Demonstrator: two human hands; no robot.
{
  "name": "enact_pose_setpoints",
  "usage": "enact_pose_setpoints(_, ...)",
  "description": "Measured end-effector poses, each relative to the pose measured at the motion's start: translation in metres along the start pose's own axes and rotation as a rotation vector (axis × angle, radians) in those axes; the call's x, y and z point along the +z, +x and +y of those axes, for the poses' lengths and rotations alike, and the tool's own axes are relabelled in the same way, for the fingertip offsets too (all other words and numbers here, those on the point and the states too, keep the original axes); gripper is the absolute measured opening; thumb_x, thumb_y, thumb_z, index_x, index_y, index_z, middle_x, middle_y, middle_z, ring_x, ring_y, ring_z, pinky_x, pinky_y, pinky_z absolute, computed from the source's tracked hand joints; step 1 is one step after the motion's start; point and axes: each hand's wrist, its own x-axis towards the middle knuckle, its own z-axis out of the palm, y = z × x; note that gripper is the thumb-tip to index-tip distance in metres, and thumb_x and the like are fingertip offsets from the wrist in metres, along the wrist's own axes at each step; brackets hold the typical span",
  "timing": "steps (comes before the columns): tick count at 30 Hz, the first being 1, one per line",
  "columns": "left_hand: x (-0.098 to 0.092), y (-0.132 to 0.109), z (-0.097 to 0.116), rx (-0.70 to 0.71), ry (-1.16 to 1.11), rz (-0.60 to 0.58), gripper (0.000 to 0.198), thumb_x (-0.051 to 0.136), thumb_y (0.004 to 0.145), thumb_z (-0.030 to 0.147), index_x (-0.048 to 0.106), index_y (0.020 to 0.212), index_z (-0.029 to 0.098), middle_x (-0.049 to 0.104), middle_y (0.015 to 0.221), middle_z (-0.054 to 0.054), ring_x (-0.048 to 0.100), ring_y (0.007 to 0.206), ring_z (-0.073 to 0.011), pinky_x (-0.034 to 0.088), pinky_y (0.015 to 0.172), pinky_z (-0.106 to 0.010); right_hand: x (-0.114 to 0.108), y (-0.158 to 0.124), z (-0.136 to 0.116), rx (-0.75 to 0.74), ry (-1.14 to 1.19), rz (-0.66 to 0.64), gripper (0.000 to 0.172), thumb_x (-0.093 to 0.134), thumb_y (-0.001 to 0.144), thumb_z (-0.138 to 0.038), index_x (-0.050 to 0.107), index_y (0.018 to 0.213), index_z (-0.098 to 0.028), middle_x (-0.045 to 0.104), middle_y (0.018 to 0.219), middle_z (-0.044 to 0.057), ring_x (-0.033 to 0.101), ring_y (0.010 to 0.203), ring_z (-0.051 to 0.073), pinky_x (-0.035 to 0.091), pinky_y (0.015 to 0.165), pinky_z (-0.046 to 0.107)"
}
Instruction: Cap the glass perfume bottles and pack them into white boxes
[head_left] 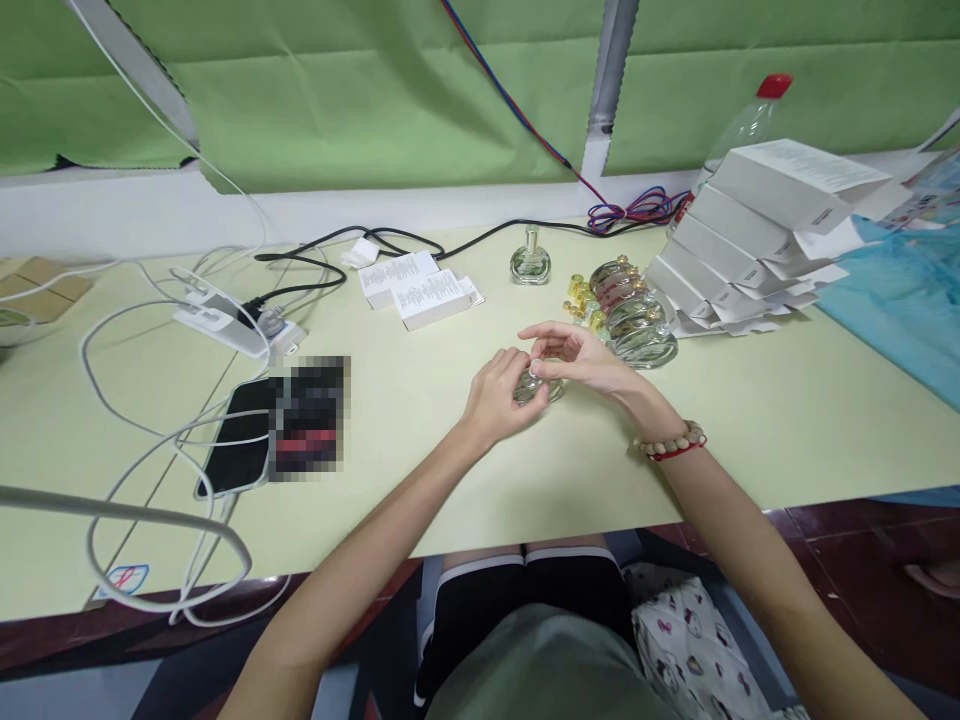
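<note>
A small clear glass perfume bottle [553,390] stands on the table in front of me, largely covered by my hands. My left hand [501,395] is wrapped round its left side, thumb in front and fingers behind. Over the bottle's top, my right hand [581,360] has its fingers curled, with the thumb at the neck. Whether a small part sits between those fingertips is hidden. To the right lie several similar glass bottles [641,330] in a row, with small yellow caps [579,292] beside them. Another perfume bottle [531,262] stands upright farther back.
White cartons [765,240] are stacked at the right, before a red-capped plastic bottle [750,115]. Two flat white boxes [431,298] lie at back centre. Left are a power strip [225,325], a phone [238,435] and looped white cables [86,345]. Blue plastic [900,290] covers the right end.
</note>
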Motion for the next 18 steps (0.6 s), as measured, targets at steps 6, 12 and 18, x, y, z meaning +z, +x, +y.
enact_pose_setpoints(6, 0.0006, -0.0006, -0.0001, -0.002, 0.002, 0.015, 0.026, 0.044, 0.081, 0.037, 0.05, 0.099, 0.019, 0.06, 0.089, -0.006, 0.054, 0.081, -0.0192, 0.044, 0.072, -0.033, 0.0001, 0.0002, 0.0008, 0.001, 0.034, 0.033, 0.039, 0.068, 0.072, -0.04, 0.061, 0.107, -0.023, 0.066, 0.093, 0.003, 0.061, 0.087, 0.013, 0.049, 0.078, 0.028)
enact_pose_setpoints(12, 0.0014, -0.0008, -0.001, -0.004, 0.015, -0.012, 0.027, 0.043, 0.083, 0.04, 0.052, 0.095, 0.018, 0.058, 0.082, -0.005, 0.052, 0.078, -0.019, 0.043, 0.068, -0.032, 0.001, -0.0019, -0.002, 0.044, 0.025, 0.03, 0.042, 0.072, 0.069, -0.034, 0.061, 0.107, -0.021, 0.068, 0.08, 0.0, 0.062, 0.076, 0.012, 0.049, 0.072, 0.026)
enact_pose_setpoints(18, 0.0008, -0.0003, 0.0004, -0.004, 0.005, -0.016, 0.027, 0.04, 0.083, 0.041, 0.052, 0.091, 0.017, 0.058, 0.081, -0.005, 0.05, 0.075, -0.0185, 0.042, 0.066, -0.032, 0.0017, -0.0005, -0.0012, 0.053, 0.03, 0.065, 0.041, 0.074, 0.065, -0.033, 0.062, 0.101, -0.019, 0.066, 0.075, -0.001, 0.061, 0.071, 0.01, 0.049, 0.068, 0.025)
